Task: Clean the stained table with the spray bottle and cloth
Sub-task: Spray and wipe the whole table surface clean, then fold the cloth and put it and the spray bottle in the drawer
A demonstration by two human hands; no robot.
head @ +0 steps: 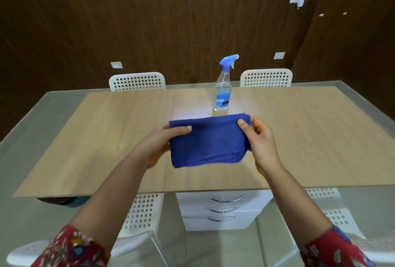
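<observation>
While the spray bottle [223, 90] stands near the bench's [106, 134] far edge, left hand [159, 145] and right hand [259, 138] grip the folded cloth [209, 140].

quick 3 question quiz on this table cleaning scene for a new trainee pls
1. True or false: the spray bottle stands upright on the table.
2. How many hands grip the blue cloth? A none, B one, C two.
3. How many curved handles show on the white drawer unit under the table?
Key: 1 true. 2 C: the left hand and the right hand each hold an end. 3 three.
</observation>
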